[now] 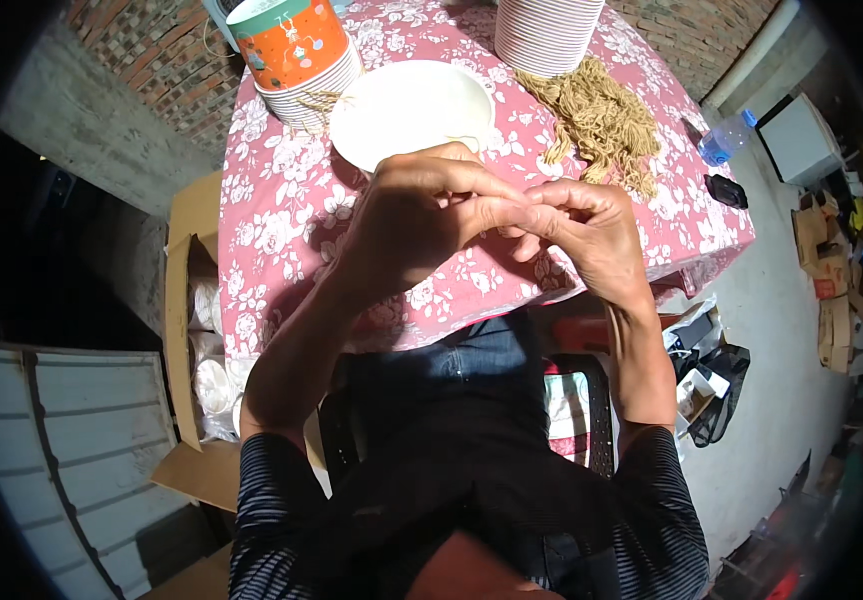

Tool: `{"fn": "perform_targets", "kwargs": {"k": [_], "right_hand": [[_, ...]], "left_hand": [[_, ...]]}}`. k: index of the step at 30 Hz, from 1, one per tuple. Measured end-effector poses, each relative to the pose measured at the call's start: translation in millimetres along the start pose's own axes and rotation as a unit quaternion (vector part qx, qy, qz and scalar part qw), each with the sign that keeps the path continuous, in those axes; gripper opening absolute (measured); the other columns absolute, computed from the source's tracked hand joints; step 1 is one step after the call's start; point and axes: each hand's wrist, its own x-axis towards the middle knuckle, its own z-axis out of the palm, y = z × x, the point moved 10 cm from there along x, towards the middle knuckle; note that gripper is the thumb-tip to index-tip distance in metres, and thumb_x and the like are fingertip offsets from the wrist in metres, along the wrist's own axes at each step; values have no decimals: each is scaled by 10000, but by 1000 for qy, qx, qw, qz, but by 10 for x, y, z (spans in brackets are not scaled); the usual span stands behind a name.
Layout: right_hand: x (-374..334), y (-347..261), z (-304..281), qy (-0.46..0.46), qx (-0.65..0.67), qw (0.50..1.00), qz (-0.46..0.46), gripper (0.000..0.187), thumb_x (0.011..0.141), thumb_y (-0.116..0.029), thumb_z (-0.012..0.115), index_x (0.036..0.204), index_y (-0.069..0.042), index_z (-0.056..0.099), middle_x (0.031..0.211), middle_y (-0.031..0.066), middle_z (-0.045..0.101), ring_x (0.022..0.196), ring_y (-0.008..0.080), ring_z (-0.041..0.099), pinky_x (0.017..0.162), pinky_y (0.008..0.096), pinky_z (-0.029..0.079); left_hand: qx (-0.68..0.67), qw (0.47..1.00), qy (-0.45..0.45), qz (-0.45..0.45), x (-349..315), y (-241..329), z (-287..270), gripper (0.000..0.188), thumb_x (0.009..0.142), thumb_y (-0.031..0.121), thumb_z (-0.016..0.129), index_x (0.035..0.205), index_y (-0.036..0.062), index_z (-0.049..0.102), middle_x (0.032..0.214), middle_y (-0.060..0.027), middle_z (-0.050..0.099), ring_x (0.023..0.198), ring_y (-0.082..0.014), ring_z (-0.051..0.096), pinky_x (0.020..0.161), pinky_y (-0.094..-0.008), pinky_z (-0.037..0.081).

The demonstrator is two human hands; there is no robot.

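My left hand and my right hand meet fingertip to fingertip above the near edge of a table with a pink flowered cloth. A thin tan cord hangs from my right hand down along the wrist; what sits between the fingertips is hidden. Just beyond my left hand lies a white paper bowl. A heap of tan cords lies beyond my right hand.
An orange patterned cup sits on a stack of white bowls at the far left, and another white stack at the far middle. A cardboard box with white bowls stands on the floor at left. A plastic bottle lies at right.
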Motion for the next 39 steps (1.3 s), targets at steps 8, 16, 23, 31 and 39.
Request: {"fn": "perform_targets", "kwargs": {"k": [8, 16, 23, 31, 39], "right_hand": [[29, -942, -962, 328, -296, 819, -365, 115, 991, -44, 686, 1063, 0, 765, 897, 104, 749, 782, 133, 700, 668, 257, 579], [-84, -301, 15, 201, -367, 832, -364, 69, 851, 30, 772, 912, 4, 754, 827, 96, 690, 708, 187, 658, 599, 313, 518], [-90, -135, 213, 221, -320, 854, -345, 109, 825, 10, 809, 922, -14, 765, 805, 81, 645, 666, 168, 633, 545, 305, 490], [-56, -62, -2, 248, -166, 903, -310, 20, 959, 13, 678, 971, 28, 679, 993, 123, 733, 774, 133, 678, 645, 280, 549], [134, -344, -509, 164, 223, 910, -309, 162, 1079, -172, 572, 1147, -41, 639, 1297, 185, 692, 1282, 308, 632, 1195, 484, 420]], "left_hand": [[345, 934, 79, 40, 14, -44, -173, 269, 825, 178, 831, 1016, 28, 716, 831, -150, 733, 813, -316, 719, 825, -409, 544], [198, 979, 31, -44, 16, -285, -260, 202, 881, 20, 675, 1079, -8, 701, 957, -220, 760, 871, -354, 759, 762, -424, 595], [220, 975, 4, 32, 7, -184, -249, 339, 830, -6, 668, 1167, -23, 699, 1042, -226, 745, 917, -361, 740, 827, -434, 589], [205, 976, -37, 55, 96, -256, -304, 338, 899, 52, 621, 1224, -6, 691, 1100, -226, 743, 1013, -397, 719, 899, -443, 572], [60, 978, -132, -150, 279, -699, -657, 352, 976, 60, 640, 1312, -45, 640, 1117, -100, 739, 1028, -135, 672, 926, -299, 541]]}}
